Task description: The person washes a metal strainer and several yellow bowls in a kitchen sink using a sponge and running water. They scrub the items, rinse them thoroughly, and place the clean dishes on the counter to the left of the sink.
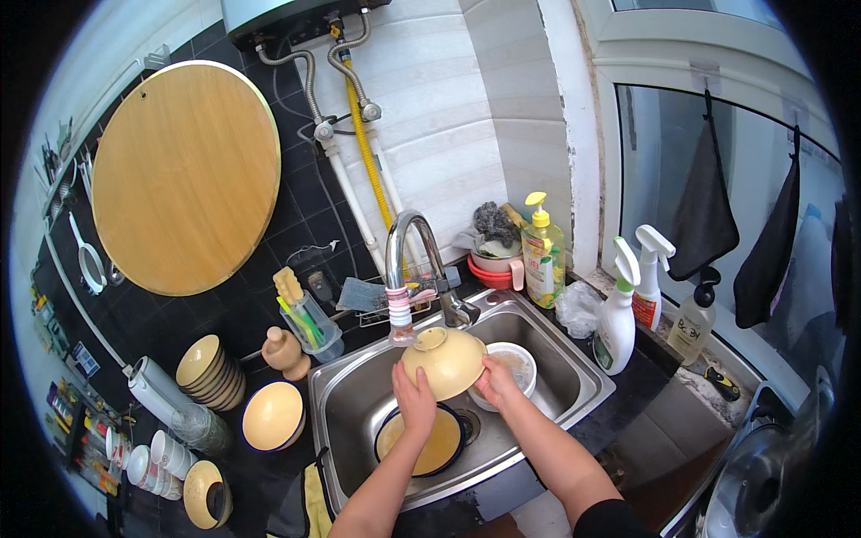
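Observation:
Both my hands hold a pale yellow bowl (445, 362), bottom side up, right below the faucet (413, 235) over the steel sink (337, 421). My left hand (415, 394) presses against its left side with fingers extended along the wall. At its right rim, my right hand (495, 380) grips with the fingers closed round the edge. Under the bowl, in the sink, rests a dark-rimmed yellow bowl (441, 446) that seems to hold liquid. A white tub (525, 366) with cloudy contents stands in the sink's right part, partly hidden by my right hand.
Left of the sink stand a yellow bowl (273, 417), stacked bowls (208, 369), a wooden mortar-like piece (285, 352) and a utensil holder (314, 332). A yellow pump bottle (543, 255) and spray bottles (615, 327) line the right back. A yellow cloth (317, 507) hangs at the front edge.

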Demonstrator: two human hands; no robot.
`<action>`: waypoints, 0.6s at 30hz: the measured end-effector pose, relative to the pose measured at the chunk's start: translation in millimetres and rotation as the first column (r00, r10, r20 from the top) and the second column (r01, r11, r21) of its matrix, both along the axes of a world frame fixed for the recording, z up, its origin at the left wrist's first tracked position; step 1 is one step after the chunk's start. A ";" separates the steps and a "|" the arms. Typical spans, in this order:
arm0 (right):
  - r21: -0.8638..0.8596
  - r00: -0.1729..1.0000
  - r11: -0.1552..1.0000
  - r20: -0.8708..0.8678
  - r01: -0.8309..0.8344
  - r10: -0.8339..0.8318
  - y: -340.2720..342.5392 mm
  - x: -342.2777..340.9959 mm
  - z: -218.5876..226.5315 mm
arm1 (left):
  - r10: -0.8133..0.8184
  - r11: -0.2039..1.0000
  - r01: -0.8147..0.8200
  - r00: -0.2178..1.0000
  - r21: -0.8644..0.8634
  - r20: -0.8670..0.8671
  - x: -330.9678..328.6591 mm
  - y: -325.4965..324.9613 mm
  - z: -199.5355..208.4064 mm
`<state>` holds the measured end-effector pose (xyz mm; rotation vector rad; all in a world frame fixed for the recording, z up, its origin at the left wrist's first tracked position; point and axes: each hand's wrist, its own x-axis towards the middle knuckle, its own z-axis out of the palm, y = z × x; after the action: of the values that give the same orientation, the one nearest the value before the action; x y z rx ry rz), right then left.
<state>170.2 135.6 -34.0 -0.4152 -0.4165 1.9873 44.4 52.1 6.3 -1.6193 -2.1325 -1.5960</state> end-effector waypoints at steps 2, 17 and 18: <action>0.040 1.000 0.999 0.023 0.007 -0.008 4.2 -0.3 -3.4 | 0.032 0.997 -0.039 0.994 -0.061 -0.100 3.4 -2.3 -6.2; 0.156 0.955 0.988 0.292 0.008 -0.054 6.6 -5.5 -14.2 | -0.192 0.882 0.443 0.646 -0.158 0.739 -68.8 18.5 -0.2; 0.169 0.950 0.986 0.305 0.016 -0.067 4.3 -6.1 -10.2 | -0.234 0.819 0.548 0.589 -0.170 0.773 -85.9 23.2 -7.9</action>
<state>164.2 139.9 -44.2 -0.6287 -0.7581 1.8331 -41.5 75.2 -1.6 -1.9138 -2.7518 -2.4252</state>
